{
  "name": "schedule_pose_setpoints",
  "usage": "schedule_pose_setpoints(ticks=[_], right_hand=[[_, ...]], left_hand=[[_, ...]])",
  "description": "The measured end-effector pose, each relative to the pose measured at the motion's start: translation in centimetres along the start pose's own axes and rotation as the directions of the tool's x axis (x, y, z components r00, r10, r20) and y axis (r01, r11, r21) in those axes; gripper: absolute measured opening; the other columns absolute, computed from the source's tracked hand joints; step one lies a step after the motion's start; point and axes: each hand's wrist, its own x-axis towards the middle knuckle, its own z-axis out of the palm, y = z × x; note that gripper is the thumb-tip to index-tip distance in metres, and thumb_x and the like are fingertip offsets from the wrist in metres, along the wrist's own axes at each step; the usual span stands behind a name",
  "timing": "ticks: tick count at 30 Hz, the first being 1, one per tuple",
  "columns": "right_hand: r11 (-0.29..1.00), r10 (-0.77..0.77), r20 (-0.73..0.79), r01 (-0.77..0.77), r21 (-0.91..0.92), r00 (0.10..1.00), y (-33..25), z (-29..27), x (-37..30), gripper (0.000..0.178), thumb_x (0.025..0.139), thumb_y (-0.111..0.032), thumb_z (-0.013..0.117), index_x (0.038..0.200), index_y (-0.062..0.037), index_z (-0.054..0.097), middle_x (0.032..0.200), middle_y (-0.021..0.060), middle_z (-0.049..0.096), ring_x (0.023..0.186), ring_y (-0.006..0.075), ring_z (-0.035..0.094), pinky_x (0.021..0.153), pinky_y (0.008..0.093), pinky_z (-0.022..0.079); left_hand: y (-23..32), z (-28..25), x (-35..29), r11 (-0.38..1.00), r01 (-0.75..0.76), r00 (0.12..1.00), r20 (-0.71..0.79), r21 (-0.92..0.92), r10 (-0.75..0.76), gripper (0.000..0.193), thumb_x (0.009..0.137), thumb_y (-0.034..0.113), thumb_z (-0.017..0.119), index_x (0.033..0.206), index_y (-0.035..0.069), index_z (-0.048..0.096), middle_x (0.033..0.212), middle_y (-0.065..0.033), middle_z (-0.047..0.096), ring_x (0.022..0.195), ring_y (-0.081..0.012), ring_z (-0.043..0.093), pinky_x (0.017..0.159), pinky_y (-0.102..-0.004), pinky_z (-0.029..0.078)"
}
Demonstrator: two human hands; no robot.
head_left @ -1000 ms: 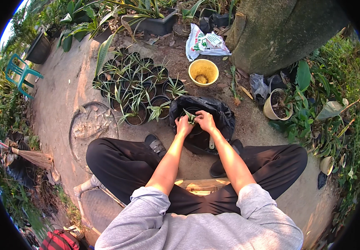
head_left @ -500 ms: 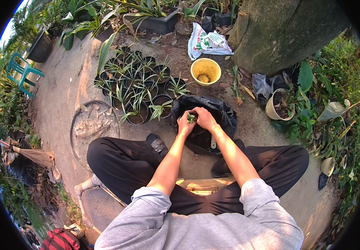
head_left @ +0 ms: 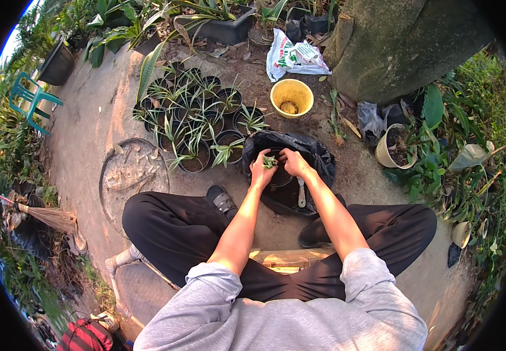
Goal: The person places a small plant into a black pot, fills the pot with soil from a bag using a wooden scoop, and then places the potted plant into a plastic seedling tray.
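My left hand [head_left: 261, 171] is closed around a small leafy green plant [head_left: 270, 161], its fingers at the left side of a black pot [head_left: 281, 181]. That pot sits inside an open black plastic bag [head_left: 318, 153] with dark soil in it. Over the pot's right side is my right hand [head_left: 295, 163], fingers bent inward near the plant; whatever they pinch is hidden. A trowel with a pale handle [head_left: 301, 194] leans in the bag beside my right forearm.
Several black pots of striped plants [head_left: 194, 157] stand left of the bag. Beyond it are a yellow bucket [head_left: 291, 98] and a white printed sack [head_left: 288, 56]. A tree trunk [head_left: 399, 47] rises far right; a cream pot [head_left: 395, 146] tilts below it.
My right hand has drawn slightly rightward, away from my left hand, opening a gap between them. My left hand stays on the plant. The view has shifted slightly.
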Motion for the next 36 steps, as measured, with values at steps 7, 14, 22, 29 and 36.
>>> schedule_pose_setpoints(ticks=[7, 14, 22, 29, 36], right_hand=[[0.581, -0.328, -0.051, 0.16, -0.798, 0.943, -2.3, 1.9, -3.0, 0.014, 0.075, -0.02, 0.069, 0.084, -0.0095, 0.071, 0.088, 0.0072, 0.068, 0.1, 0.0247, 0.057, 0.087, 0.0393, 0.041], [0.533, -0.195, -0.004, 0.103, -0.84, 0.981, -0.8, 3.6, -3.3, 0.019, 0.076, -0.026, 0.067, 0.083, -0.0103, 0.076, 0.091, 0.0061, 0.068, 0.107, 0.023, 0.053, 0.096, 0.0451, 0.034], [0.656, -0.215, -0.118, 0.054, -0.753, 0.97, -0.4, 3.6, -2.3, 0.032, 0.068, -0.035, 0.08, 0.08, -0.0059, 0.075, 0.086, 0.0084, 0.07, 0.103, 0.0277, 0.061, 0.111, 0.0537, 0.026], [0.7, -0.255, -0.223, 0.02, -0.714, 0.941, 0.6, 5.2, -1.4, 0.012, 0.074, -0.015, 0.069, 0.07, -0.0046, 0.072, 0.074, 0.012, 0.07, 0.083, 0.0276, 0.068, 0.115, 0.0539, 0.024], [0.727, -0.277, -0.259, 0.026, -0.686, 0.925, 1.7, 5.3, -0.8, 0.018, 0.076, -0.008, 0.058, 0.061, -0.0059, 0.069, 0.062, 0.0145, 0.066, 0.062, 0.0289, 0.068, 0.117, 0.048, 0.024]], left_hand=[[1.1, -2.0, 0.6, 0.977, -0.049, 0.979, 0.206, 0.207, 0.005, 0.074, 0.068, 0.015, 0.078, 0.135, 0.02, 0.048, 0.108, -0.0079, 0.071, 0.114, -0.0276, 0.062, 0.114, -0.0538, 0.018], [0.6, -3.0, 0.6, 0.904, -0.197, 0.924, 0.379, 0.38, 0.043, 0.083, 0.07, -0.003, 0.063, 0.144, 0.021, 0.035, 0.115, -0.016, 0.066, 0.122, -0.0299, 0.056, 0.115, -0.0532, 0.02], [0.1, -2.0, 1.8, 0.82, -0.33, 0.905, 0.403, 0.468, 0.135, 0.071, 0.076, 0.0, 0.063, 0.141, 0.013, 0.038, 0.096, -0.0146, 0.072, 0.1, -0.0338, 0.066, 0.109, -0.0507, 0.031], [-0.4, -1.3, 2.7, 0.759, -0.375, 0.902, 0.399, 0.532, 0.166, 0.068, 0.074, 0.004, 0.068, 0.137, 0.013, 0.044, 0.084, -0.014, 0.07, 0.09, -0.0332, 0.067, 0.103, -0.0462, 0.038], [-0.1, -0.9, 3.0, 0.688, -0.466, 0.882, 0.353, 0.557, 0.312, 0.067, 0.07, 0.002, 0.069, 0.133, 0.017, 0.051, 0.083, -0.0149, 0.069, 0.09, -0.0308, 0.066, 0.101, -0.0439, 0.039]])
